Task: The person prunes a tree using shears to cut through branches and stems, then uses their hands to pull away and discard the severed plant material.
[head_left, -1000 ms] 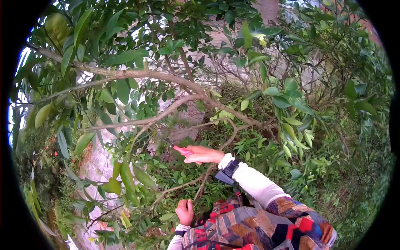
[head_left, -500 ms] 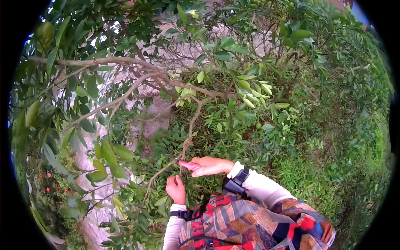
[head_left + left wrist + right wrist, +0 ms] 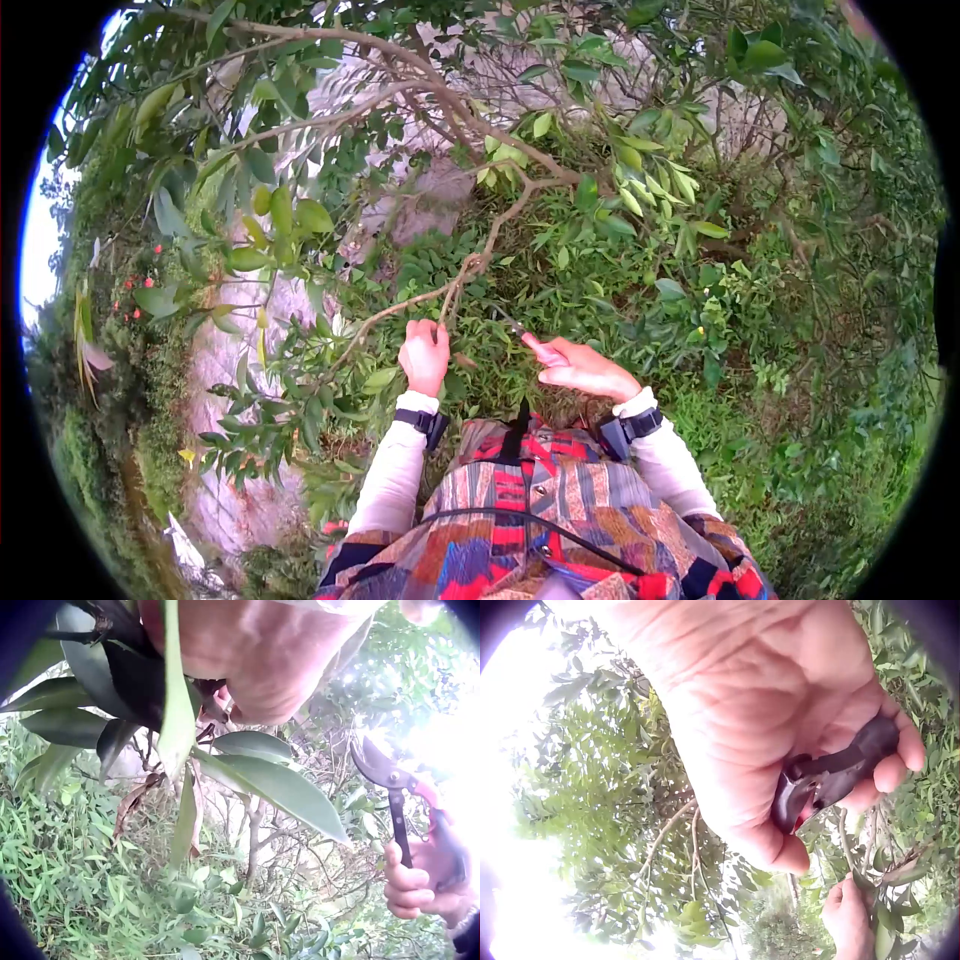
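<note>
My right hand [image 3: 595, 374] grips pruning shears [image 3: 546, 350] with red and dark handles. In the left wrist view the shears' blades [image 3: 375, 763] stand apart, with nothing between them. The right wrist view shows the palm and the fingers curled round the handles [image 3: 847, 769]. To the left, my left hand [image 3: 425, 357] is raised beside a thin forked branch [image 3: 460, 285]. Its curled fingers pinch a leafy twig, the pinched part mostly hidden by the hand. Long green leaves [image 3: 262, 784] and a dry curled brown leaf [image 3: 135, 802] hang just below that hand.
A thicker bare limb [image 3: 400, 52] arches across the top of the head view. Leafy shoots [image 3: 280, 215] hang at the left, and a pale leaf cluster [image 3: 655, 185] grows right of centre. Dense green undergrowth [image 3: 700, 440] covers the ground, with a pale path [image 3: 240, 370] at the left.
My left hand has risen from low beside the body to the forked branch. The right hand with the shears has moved away from the branches, to the right. The head view has shifted.
</note>
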Demonstrator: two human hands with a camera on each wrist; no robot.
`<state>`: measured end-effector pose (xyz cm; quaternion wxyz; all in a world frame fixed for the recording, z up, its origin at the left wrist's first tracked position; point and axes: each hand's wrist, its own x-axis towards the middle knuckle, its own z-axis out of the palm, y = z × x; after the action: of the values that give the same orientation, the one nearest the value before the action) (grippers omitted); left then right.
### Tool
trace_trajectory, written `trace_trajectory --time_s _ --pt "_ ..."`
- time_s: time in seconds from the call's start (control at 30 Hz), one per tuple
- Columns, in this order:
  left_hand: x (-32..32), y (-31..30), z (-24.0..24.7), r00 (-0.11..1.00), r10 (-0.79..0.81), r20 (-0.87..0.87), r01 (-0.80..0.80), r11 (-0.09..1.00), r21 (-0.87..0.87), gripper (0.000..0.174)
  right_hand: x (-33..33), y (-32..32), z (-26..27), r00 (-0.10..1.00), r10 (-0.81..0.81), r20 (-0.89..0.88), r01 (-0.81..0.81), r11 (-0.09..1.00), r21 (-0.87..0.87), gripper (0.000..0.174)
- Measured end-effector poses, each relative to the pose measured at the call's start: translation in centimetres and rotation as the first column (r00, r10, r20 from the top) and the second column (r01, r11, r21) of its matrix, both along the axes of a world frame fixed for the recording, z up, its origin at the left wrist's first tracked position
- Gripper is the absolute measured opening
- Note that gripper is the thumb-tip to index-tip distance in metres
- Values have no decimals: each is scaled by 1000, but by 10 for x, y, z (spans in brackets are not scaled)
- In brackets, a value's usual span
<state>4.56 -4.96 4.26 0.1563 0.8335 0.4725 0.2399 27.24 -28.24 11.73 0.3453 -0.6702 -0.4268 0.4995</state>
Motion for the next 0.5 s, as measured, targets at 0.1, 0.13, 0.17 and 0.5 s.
trace_trajectory --time_s 0.1,0.13,0.17,0.5 --pt "15 -14 26 985 24 -173 -22 1000 10 20 12 -27 -2 997 -25 -79 23 999 -22 56" --pt "19 -20 30 982 28 -187 -23 999 27 21 16 -32 12 997 -12 -82 11 1000 -20 51" --pt "23 -22 30 978 42 -205 -34 999 42 22 19 -36 14 998 4 -70 -7 999 -45 54" --pt "81 -87 83 902 31 -431 73 972 222 55 37 -80 15 992 88 92 -83 995 -58 68"
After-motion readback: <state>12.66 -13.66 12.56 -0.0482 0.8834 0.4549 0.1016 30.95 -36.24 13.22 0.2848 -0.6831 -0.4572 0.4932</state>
